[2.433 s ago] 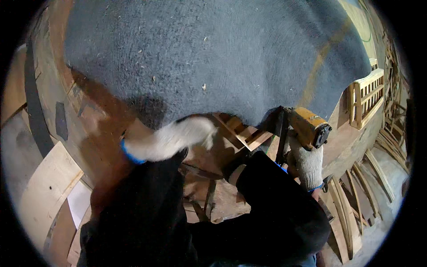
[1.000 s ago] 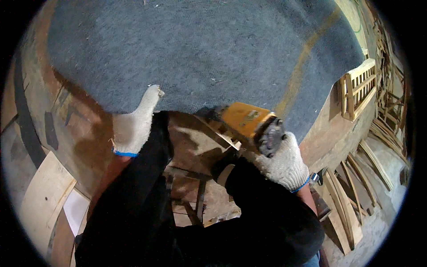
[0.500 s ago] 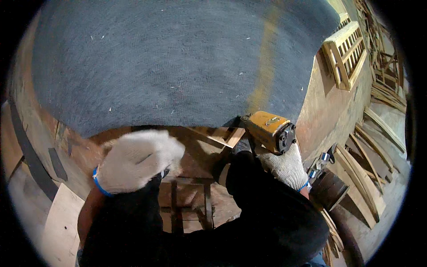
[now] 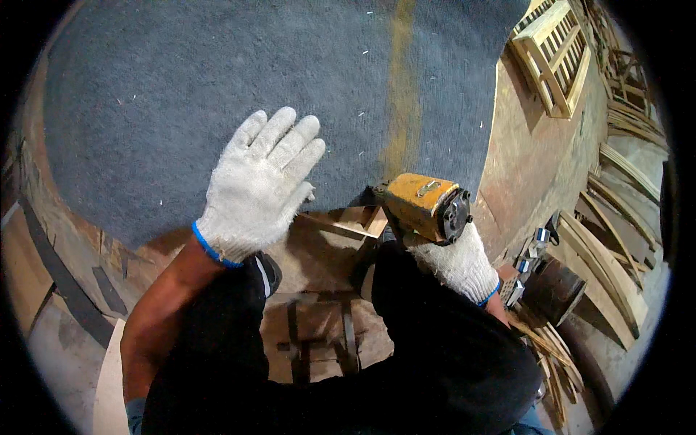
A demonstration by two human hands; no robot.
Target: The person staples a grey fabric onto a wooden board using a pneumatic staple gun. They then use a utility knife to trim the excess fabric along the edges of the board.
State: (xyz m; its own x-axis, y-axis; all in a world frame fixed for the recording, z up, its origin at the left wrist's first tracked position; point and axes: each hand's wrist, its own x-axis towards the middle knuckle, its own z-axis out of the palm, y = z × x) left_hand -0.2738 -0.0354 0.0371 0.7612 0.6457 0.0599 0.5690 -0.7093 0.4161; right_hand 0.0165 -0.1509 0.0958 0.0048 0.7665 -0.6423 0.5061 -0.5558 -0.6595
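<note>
One brown counter [image 4: 518, 156] carries a grey sheet [image 4: 290, 61], already spread; can't tell if it's fastened. My left hand [image 4: 255, 185] lies flat over it, fingers slightly spread, empty. My right hand [image 4: 462, 262] grips a yellow tool [image 4: 420, 197] at the near edge, beside wood strips [image 4: 375, 223] left uncovered. Pale slivers [image 4: 365, 52] on top.

Cloth [image 4: 232, 72]: grey, matt, fuzzy all over; dull yellow-brown stripe [image 4: 400, 94] across it, also matt. Left glove [image 4: 254, 177] and right glove [image 4: 460, 262]: white knitted yarn, matt, slightly fluffy; cuffs blue. Power tool [image 4: 420, 197]: yellow casing, hard, scuffed, faint sheen; end cap [image 4: 455, 215] black, metal or plastic unclear. Board [image 4: 511, 170]: brown wood, worn, blotchy. Slatted frame [image 4: 557, 54] near board's right edge: pale bare wood, unvarnished look. Trousers [image 4: 449, 341]: black cloth, no shine.
</note>
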